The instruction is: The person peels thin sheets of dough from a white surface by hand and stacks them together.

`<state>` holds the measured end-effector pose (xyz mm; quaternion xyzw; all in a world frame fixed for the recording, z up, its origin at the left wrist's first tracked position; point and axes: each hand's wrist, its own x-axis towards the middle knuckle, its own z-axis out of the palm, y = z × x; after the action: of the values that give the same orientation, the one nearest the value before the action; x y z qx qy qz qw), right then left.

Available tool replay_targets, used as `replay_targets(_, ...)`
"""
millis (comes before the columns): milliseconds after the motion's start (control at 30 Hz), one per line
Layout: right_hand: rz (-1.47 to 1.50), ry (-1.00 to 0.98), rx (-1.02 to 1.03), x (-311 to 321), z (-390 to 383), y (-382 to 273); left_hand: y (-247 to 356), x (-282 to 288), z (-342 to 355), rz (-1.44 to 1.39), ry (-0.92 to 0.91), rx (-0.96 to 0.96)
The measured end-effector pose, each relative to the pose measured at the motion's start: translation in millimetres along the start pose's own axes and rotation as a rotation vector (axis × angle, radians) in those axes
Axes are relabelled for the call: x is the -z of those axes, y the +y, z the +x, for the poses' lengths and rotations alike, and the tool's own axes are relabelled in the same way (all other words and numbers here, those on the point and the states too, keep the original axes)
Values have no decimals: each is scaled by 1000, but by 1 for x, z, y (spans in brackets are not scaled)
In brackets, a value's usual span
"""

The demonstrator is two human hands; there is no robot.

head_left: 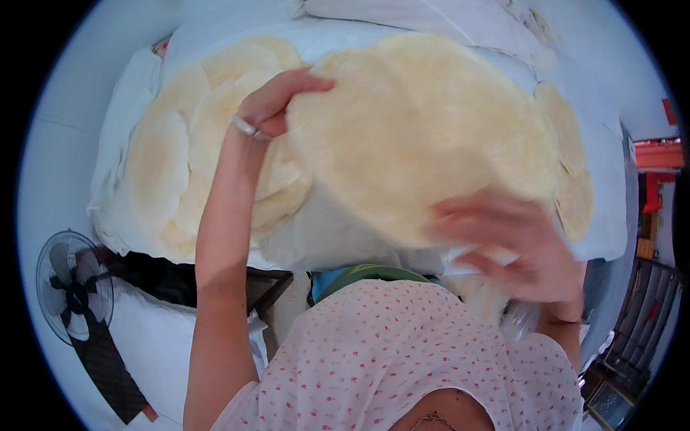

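My left hand [277, 100] is closed on the left edge of a large, thin, pale-yellow flatbread [359, 122], with the thumb over its upper side. The sheet is raised and tilted above the cloth-covered table [323, 223]. At its lower right edge, my right hand [507, 241] is blurred by motion, thumb and fingers apart; whether the fingertips touch the sheet is unclear. Another rounded flatbread edge shows behind the held one, so I cannot tell if it is one sheet or two. Left of it lies an overlapping spread of similar flatbreads [162, 169].
More flatbreads [571, 158] overlap along the table's right side. White folded cloth [424, 21] lies at the far edge. A standing fan [75, 287] is at the lower left beside a white sack-like bundle [154, 337]. Dark shelving [643, 316] stands at the right.
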<state>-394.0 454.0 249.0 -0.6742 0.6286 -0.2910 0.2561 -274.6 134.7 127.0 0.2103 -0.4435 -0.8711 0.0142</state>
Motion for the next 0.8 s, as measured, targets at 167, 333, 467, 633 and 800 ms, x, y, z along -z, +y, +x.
replay_targets(167,378,-27,-438,-81,-44,88,-54,100,10,339,452,80)
replay_targets(333,334,564,-700,-131,-69,210,-137,144,2,617,671,-224)
replay_targets(467,623,571,-719,-156,-40,234,-147,116,-2,596,793,-463)
replay_targets(633,-105,723,-382,-134,21,240,-128,60,-23,681,767,-577)
replay_targets(800,529,359,-310,-91,57,272,-98,-8,-72,780,595,-569)
